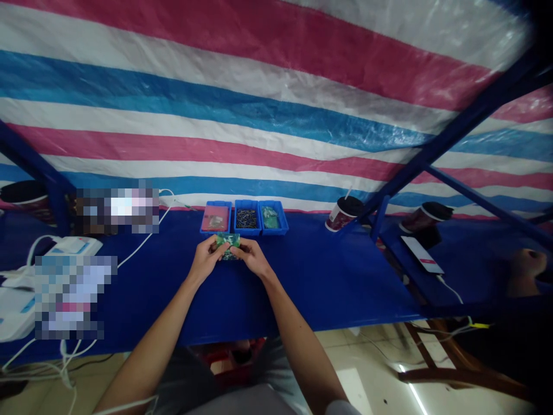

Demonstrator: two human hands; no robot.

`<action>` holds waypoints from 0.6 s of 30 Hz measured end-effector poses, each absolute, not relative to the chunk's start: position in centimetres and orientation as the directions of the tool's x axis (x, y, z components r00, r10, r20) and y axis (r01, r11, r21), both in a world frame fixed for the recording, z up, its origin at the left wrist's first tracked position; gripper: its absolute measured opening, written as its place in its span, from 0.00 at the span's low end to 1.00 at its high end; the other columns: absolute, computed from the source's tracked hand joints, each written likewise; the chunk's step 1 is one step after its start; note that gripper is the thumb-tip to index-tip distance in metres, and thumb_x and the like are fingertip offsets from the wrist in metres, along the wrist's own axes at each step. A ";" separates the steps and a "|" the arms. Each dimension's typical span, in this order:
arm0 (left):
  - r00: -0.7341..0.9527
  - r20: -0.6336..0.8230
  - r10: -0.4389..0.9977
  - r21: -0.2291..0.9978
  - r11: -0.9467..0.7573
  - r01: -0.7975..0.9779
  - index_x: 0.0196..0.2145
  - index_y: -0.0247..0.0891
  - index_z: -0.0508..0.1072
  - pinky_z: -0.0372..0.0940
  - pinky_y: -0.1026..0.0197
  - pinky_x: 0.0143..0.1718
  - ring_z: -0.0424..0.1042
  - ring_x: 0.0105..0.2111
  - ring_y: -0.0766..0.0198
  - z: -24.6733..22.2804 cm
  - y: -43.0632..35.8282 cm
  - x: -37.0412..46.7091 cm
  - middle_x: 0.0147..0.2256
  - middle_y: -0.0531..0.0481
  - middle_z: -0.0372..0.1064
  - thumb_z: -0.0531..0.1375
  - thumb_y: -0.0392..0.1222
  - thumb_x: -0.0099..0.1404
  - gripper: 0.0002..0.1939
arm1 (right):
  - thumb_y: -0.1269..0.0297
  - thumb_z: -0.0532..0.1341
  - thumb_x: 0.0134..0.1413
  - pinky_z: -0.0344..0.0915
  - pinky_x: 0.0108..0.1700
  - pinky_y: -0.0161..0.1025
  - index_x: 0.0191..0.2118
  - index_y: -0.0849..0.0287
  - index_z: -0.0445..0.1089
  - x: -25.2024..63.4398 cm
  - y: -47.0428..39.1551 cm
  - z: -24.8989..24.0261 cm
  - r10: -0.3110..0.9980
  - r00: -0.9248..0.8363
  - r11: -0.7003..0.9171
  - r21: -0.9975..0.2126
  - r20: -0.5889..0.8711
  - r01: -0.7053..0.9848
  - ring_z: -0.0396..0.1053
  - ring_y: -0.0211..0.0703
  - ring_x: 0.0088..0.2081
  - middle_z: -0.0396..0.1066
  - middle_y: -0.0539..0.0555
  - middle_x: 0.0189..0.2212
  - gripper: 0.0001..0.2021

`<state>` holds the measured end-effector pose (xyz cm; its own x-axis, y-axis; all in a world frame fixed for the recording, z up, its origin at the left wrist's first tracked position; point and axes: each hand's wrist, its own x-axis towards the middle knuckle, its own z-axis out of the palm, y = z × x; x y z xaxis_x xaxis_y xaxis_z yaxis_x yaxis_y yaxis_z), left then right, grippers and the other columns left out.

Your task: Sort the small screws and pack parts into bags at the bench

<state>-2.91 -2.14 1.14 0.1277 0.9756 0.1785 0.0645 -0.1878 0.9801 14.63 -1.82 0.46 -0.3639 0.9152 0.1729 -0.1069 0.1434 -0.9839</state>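
Observation:
A small green circuit board is held up over the blue table between both hands. My left hand grips its left side, thumb on the near face. On the right side, my right hand pinches it the same way. Just beyond the board stand three blue bins in a row. The left bin holds a pink sheet or packet with small pieces on it. Dark, thin metal parts, like screws or pins, fill the middle bin. Green pieces, perhaps boards, lie in the right bin.
A lidded cup with a straw stands right of the bins. White power strips and cables crowd the table's left. On the neighbouring table are a phone, another cup and another person's hand. Blue frame bars slope overhead.

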 end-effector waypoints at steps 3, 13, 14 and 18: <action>0.097 0.196 0.976 0.975 -0.204 0.084 0.28 0.36 0.68 0.56 0.67 0.23 0.60 0.20 0.69 1.0 -2.0 -3.2 0.20 0.56 0.62 0.64 0.51 0.63 0.16 | 0.45 0.65 0.54 0.60 0.30 0.33 0.37 0.61 0.72 14.5 -1.9 0.7 0.899 -0.412 0.118 -0.988 0.150 -0.102 0.61 0.36 0.26 0.67 0.50 0.27 0.21; 0.111 0.193 0.975 0.980 -0.196 0.022 0.35 0.37 0.69 0.60 0.67 0.27 0.64 0.24 0.69 1.0 -1.9 -2.7 0.25 0.55 0.64 0.67 0.51 0.60 0.16 | 0.54 0.68 0.51 0.60 0.31 0.34 0.34 0.62 0.76 14.4 -1.7 0.0 0.946 -0.242 0.199 -0.975 0.217 -0.098 0.62 0.36 0.27 0.66 0.50 0.28 0.14; 0.117 0.188 0.975 0.982 -0.189 -0.001 0.38 0.37 0.69 0.60 0.67 0.27 0.65 0.24 0.69 1.0 -1.8 -2.7 0.28 0.55 0.66 0.67 0.51 0.59 0.18 | 0.55 0.68 0.52 0.61 0.31 0.34 0.34 0.61 0.77 14.5 -1.6 0.0 0.949 -0.202 0.230 -0.970 0.242 -0.082 0.63 0.37 0.29 0.67 0.51 0.29 0.13; 0.162 0.136 0.977 0.988 -0.122 -0.091 0.47 0.39 0.67 0.55 0.68 0.22 0.65 0.23 0.68 0.7 -1.7 -2.9 0.29 0.52 0.68 0.61 0.61 0.63 0.25 | 0.65 0.63 0.56 0.64 0.40 0.37 0.41 0.55 0.80 14.9 -1.7 0.1 0.927 -0.084 0.369 -0.929 0.366 0.030 0.68 0.43 0.38 0.71 0.55 0.38 0.09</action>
